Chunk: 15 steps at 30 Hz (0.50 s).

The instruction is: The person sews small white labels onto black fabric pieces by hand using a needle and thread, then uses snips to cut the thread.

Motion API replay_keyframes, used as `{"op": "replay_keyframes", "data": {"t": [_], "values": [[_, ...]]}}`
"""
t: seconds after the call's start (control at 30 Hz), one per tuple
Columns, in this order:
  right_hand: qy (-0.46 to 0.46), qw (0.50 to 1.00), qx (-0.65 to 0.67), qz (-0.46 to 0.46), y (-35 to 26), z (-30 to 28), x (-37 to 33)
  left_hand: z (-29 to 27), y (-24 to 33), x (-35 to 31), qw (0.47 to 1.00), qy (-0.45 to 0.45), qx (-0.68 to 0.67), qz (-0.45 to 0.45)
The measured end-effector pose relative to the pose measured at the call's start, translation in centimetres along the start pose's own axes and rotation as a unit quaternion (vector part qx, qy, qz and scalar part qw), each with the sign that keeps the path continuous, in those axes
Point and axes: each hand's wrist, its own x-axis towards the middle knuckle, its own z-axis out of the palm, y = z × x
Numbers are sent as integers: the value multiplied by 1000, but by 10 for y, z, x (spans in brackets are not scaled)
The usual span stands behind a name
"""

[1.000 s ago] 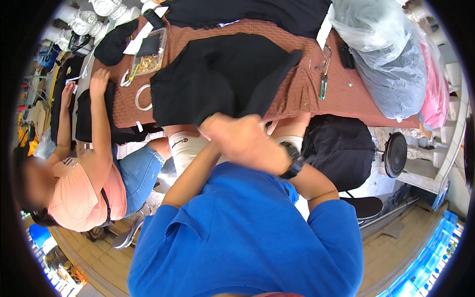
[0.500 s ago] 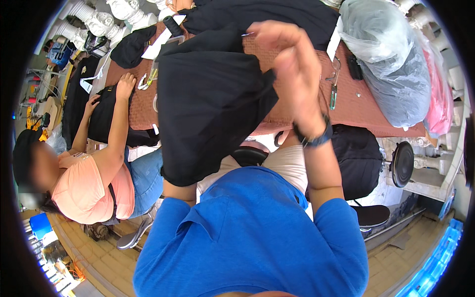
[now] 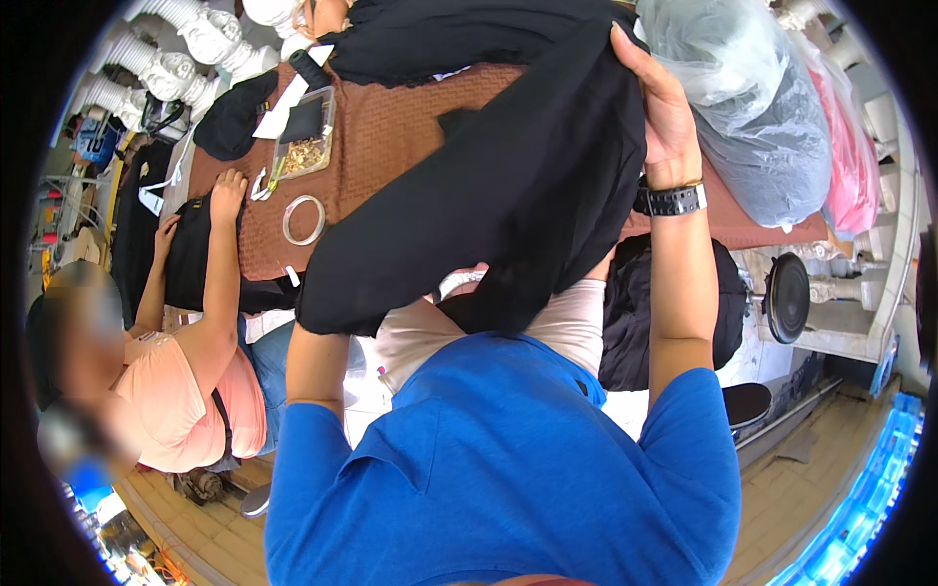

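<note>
A black cloth garment (image 3: 489,186) is stretched slantwise across my lap and over the near edge of the table. Its upper right end is in my right hand (image 3: 668,122), thumb pointing up along the cloth and the other fingers mostly hidden behind it. My left forearm (image 3: 315,366) goes up into the lower left end of the garment. The cloth covers my left hand, so its fingers do not show.
On the brown-covered table (image 3: 391,127) are a clear box (image 3: 305,154) of small gold pieces, a pale ring (image 3: 304,221) and a black spool (image 3: 310,68). Black fabric (image 3: 430,39) lies behind. Bulky plastic bags (image 3: 762,127) sit right. At left, a co-worker's hand (image 3: 229,195) rests on black cloth.
My right hand was raised and blurred beside the garment, apart from most of it; now it holds the garment's far end. The cloth has swung rightward and stretched out, uncovering the box and ring.
</note>
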Motion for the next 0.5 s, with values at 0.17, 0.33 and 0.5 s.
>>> {"op": "replay_keyframes", "data": {"t": [0.17,0.33,0.5], "values": [[188,970,-119,-97,-7,-26,-14,24,7,36,979,-164,-116,-45],[210,965,-149,-51,-7,-62,-37,30,2,39,994,12,87,-66],[283,942,-180,-10,-9,-77,-77,13,10,16,902,177,393,7]]}}
